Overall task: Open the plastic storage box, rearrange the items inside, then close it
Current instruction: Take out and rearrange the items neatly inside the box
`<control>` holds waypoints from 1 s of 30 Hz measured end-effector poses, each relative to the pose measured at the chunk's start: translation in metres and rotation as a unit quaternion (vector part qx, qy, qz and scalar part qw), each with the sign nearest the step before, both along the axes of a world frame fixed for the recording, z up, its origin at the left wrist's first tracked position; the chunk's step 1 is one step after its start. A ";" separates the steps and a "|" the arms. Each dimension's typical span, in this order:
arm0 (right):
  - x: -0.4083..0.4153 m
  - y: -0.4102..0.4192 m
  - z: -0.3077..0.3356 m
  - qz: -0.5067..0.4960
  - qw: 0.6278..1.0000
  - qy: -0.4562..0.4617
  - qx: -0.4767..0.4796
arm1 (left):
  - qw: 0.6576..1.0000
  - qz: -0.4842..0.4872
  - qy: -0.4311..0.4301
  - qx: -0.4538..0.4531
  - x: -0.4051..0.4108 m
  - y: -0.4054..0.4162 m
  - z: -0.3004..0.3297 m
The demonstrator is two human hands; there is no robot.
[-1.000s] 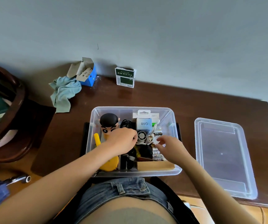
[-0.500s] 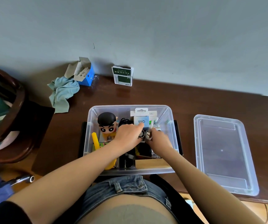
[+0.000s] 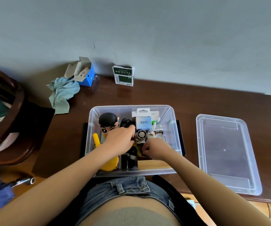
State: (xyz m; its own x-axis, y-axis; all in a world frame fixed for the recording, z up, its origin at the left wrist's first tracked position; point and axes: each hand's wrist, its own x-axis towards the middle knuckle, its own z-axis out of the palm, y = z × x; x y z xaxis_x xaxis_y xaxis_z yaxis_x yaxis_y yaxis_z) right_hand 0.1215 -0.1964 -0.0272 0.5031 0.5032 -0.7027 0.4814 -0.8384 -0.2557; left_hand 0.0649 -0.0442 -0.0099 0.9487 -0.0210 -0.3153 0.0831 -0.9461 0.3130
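Clearly the first step is done: the plastic storage box (image 3: pixel 172 128) stands open on the wooden desk (image 3: pixel 196 101), and its clear lid (image 3: pixel 226 154) lies flat on the desk just to the right of the box, apart from it. The rearranging looks to be under way and the closing has not begun. Both hands are down inside the box. The left hand (image 3: pixel 120 141) rests knuckles-up over the middle of the box, beside a cartoon figure (image 3: pixel 108 122) that stands in the box's far left corner; its fingers curl downward near a coil of black cable (image 3: pixel 125 122), but they are hidden under the hand, so I cannot tell whether it grips anything. The right hand (image 3: pixel 157 150) sits toward the near middle of the box with its fingertips pinched among dark small items; what it holds, if anything, I cannot make out. Between the two hands, toward the box's far wall, lie a small round fan (image 3: pixel 141 134) and, beyond it, a pale blue packet marked Q88 (image 3: pixel 143 123). A yellow object (image 3: pixel 108 165) and a tan flat box (image 3: pixel 152 163) sit against the near wall. As I judge it, the sorting needs finishing, then the lid must be brought back from the right and pressed onto the box.
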 end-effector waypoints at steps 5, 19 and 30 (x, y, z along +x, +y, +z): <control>-0.011 0.026 -0.017 -0.065 0.996 0.026 -0.051 | 0.996 0.073 -0.038 -0.043 -0.015 0.025 0.010; -0.019 0.050 -0.036 -0.054 0.990 -0.008 -0.133 | 0.980 0.128 -0.063 -0.141 -0.036 0.041 0.002; -0.013 0.039 -0.038 -0.044 0.995 -0.018 -0.093 | 0.978 0.121 -0.023 -0.168 -0.030 0.041 0.004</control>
State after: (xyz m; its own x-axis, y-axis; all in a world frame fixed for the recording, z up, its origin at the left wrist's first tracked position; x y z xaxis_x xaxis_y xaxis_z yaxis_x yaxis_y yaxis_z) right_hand 0.1090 -0.1569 -0.0650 0.5657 0.3198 -0.7601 0.4102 -0.9087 -0.0771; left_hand 0.0347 -0.0033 -0.0060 0.9518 0.1097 -0.2863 0.2698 -0.7435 0.6119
